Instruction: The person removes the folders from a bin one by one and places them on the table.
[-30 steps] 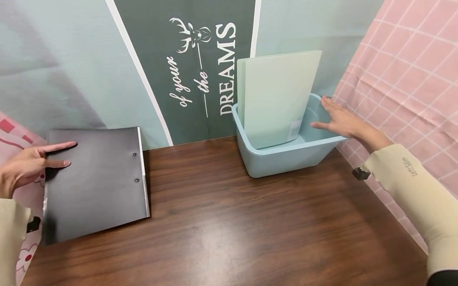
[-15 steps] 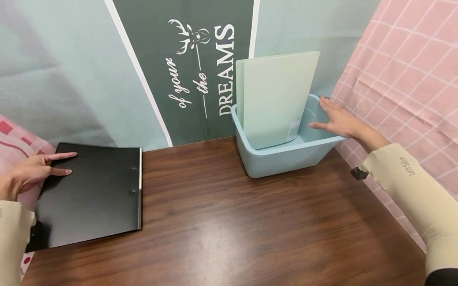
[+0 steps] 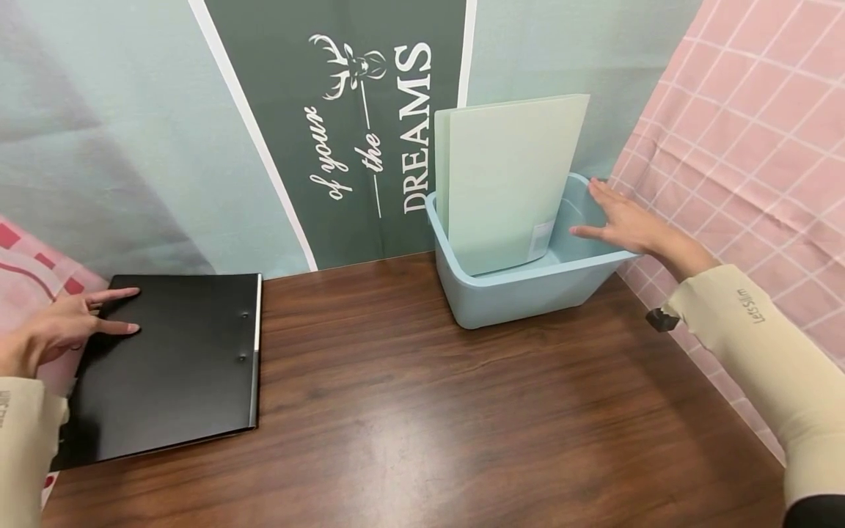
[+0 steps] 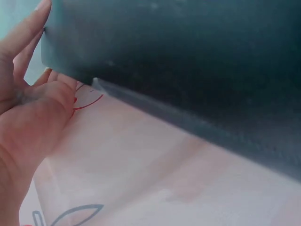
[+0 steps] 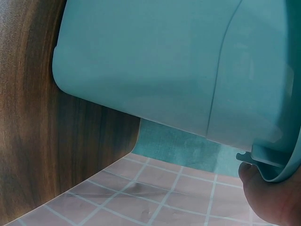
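Head view: the black folder (image 3: 168, 363), tilted up 1 second ago, is now laid flat on the surface (image 3: 422, 411) under the left hand (image 3: 62, 330), fingers straight. The bin (image 3: 528, 290) rim is touched by the right hand (image 3: 627, 224), fingers released.

Left hand (image 3: 62, 328) low at the left, fingers straight and spread, right hand (image 3: 627, 220) reaching forward, fingers extended, both forearms in beige sleeves

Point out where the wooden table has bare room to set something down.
The widest free patch is the dark wooden table between the flat black folder and the light blue plastic bin, running to the near edge. The bin is crowded: a pale green folder stands inside and the right hand rests on its rim.
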{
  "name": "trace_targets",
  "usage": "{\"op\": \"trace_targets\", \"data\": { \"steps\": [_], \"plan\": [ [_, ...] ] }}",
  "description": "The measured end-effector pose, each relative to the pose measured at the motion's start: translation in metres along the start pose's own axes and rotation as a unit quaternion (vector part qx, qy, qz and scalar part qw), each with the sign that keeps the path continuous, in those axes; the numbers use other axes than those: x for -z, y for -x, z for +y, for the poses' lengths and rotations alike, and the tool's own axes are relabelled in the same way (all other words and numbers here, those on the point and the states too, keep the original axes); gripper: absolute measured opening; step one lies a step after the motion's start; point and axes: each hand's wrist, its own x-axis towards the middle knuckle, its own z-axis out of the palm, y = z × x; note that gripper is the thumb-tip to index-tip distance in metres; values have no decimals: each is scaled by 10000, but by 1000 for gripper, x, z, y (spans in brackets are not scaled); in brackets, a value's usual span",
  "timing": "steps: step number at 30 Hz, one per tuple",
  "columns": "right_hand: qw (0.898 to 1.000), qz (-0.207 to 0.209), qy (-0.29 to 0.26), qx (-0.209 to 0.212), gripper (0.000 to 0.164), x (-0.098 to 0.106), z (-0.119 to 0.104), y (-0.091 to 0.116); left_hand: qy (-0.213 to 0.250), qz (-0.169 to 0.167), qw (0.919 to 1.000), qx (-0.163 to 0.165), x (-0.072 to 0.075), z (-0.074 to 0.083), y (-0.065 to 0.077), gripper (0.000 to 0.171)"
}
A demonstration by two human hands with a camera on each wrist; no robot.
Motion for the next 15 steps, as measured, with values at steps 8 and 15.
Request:
{"op": "trace_targets", "data": {
  "steps": [8,15],
  "plan": [
    [10000,6,3,-15,110,1,-2,0,-237,-355,9991,-72,-3,-10,-5,112],
    [10000,-27,-9,-73,110,2,-3,1,-598,-289,9978,-58,-9,-22,-7,112]
  ]
}}
